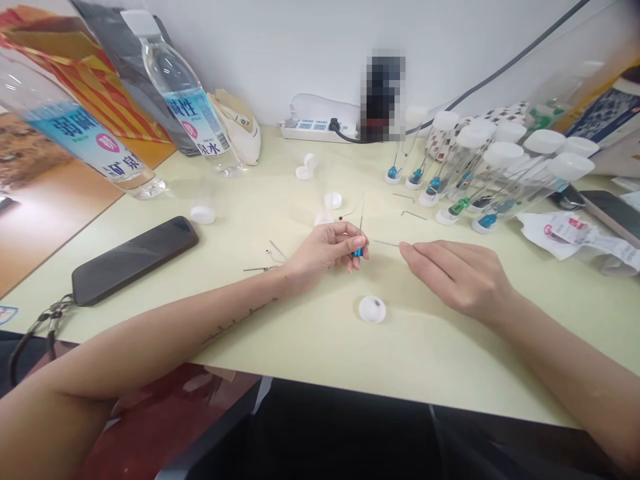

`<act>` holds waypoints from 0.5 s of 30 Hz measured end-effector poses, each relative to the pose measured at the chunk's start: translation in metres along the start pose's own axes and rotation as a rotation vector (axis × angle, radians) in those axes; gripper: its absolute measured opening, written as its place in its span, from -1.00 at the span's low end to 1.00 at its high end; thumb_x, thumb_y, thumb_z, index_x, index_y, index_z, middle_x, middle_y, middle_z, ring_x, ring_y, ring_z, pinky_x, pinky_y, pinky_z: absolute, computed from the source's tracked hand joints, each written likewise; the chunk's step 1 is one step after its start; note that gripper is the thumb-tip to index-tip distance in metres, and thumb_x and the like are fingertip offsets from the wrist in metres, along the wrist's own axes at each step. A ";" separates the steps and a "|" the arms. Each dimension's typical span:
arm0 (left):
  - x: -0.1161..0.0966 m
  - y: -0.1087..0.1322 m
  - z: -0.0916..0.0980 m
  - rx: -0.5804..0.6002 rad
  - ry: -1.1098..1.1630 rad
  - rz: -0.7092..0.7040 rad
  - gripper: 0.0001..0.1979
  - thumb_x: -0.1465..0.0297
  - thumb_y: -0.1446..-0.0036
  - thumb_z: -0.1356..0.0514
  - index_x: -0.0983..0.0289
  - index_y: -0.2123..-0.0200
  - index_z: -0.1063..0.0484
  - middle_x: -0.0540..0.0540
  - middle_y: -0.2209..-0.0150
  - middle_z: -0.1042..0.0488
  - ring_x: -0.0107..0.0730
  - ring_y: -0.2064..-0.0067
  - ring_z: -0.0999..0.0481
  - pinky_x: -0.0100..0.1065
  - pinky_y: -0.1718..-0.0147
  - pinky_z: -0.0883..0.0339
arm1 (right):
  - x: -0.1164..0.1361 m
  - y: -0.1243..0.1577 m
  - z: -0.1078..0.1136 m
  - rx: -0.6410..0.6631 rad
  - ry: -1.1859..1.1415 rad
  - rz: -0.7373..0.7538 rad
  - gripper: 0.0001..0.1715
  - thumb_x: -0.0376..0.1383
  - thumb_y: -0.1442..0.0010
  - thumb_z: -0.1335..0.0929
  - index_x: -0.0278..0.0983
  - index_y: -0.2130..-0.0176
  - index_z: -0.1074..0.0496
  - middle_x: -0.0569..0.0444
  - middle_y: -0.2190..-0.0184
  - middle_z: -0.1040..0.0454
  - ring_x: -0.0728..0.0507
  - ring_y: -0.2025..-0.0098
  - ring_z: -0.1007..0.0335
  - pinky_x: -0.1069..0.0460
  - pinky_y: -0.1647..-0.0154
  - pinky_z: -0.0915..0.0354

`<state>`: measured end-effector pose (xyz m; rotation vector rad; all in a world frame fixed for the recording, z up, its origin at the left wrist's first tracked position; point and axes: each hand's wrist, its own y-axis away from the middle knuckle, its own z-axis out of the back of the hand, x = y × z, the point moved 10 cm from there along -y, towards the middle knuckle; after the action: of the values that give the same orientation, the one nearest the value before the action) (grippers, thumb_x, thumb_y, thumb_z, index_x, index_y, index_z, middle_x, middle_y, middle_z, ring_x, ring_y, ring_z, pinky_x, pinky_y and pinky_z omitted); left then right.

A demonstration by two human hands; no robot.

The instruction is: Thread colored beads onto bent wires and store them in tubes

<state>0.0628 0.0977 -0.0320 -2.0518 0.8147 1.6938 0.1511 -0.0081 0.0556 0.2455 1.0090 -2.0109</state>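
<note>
My left hand [333, 250] is closed on a small blue metal piece [358, 253], with a thin wire rod [361, 223] standing up from it. Between the fingertips of my right hand [455, 270] is a thin metal rod [386, 243], its free end pointing left at the blue piece, seemingly just apart from it. Below both hands, a white cap [373, 309] lies hollow side up with a tiny dark part inside. Several thin metal parts [267, 260] lie beside my left wrist. Two bent hex keys [414, 215] rest beyond my right hand.
Several clear tubes with white caps [504, 155] stand at the back right, holding blue and green pieces. More white caps [333, 200] lie mid-table. A phone [135, 260] and water bottles [193, 107] are at left. A power strip [320, 123] sits against the wall.
</note>
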 end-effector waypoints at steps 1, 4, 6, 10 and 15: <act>0.001 0.000 -0.002 0.013 0.004 0.008 -0.81 0.32 -0.14 -0.23 0.37 0.31 -0.40 0.07 0.39 -0.49 -0.60 0.48 -0.42 -0.51 0.51 -0.28 | -0.001 0.000 -0.003 0.033 0.014 0.008 -0.88 -0.52 -0.17 -0.34 -0.42 0.27 -0.49 -0.03 0.45 -0.55 -0.08 0.45 -0.41 0.03 0.45 -0.29; 0.005 0.003 -0.009 0.062 0.020 0.044 -0.82 0.36 -0.11 -0.26 0.38 0.28 -0.41 0.11 0.34 -0.52 -0.59 0.47 -0.44 -0.49 0.47 -0.30 | -0.003 0.001 -0.020 0.189 0.038 0.024 -0.82 -0.52 -0.19 -0.30 -0.39 0.35 -0.49 0.03 0.52 -0.48 -0.08 0.49 -0.34 0.02 0.48 -0.21; 0.008 0.004 -0.012 0.080 0.029 0.059 -0.81 0.40 -0.08 -0.28 0.38 0.24 -0.42 0.14 0.28 -0.54 -0.57 0.44 -0.47 -0.46 0.41 -0.32 | -0.003 0.005 -0.035 0.310 0.019 0.038 -0.77 -0.54 -0.20 -0.28 -0.36 0.40 -0.48 0.06 0.54 -0.44 -0.09 0.47 -0.32 0.01 0.46 -0.17; 0.008 0.005 -0.015 0.098 0.046 0.060 -0.76 0.43 -0.05 -0.30 0.37 0.19 -0.42 0.18 0.20 -0.53 -0.49 0.34 -0.53 -0.39 0.28 -0.36 | -0.010 0.010 -0.049 0.442 -0.077 -0.001 -0.70 -0.32 -0.30 -0.26 -0.34 0.41 -0.49 0.01 0.48 -0.44 -0.14 0.38 -0.34 -0.01 0.38 -0.15; 0.009 0.004 -0.012 0.075 0.021 0.060 -0.74 0.37 -0.04 -0.31 0.36 0.21 -0.41 0.16 0.25 -0.53 -0.48 0.36 -0.52 -0.38 0.31 -0.36 | -0.064 0.030 -0.050 0.531 -0.037 -0.350 -0.53 -0.22 -0.37 -0.15 -0.34 0.37 -0.50 -0.05 0.46 -0.48 -0.18 0.36 -0.39 0.00 0.46 -0.07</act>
<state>0.0707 0.0853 -0.0375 -2.0173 0.9403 1.6495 0.2045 0.0581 0.0376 0.3276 0.4977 -2.5740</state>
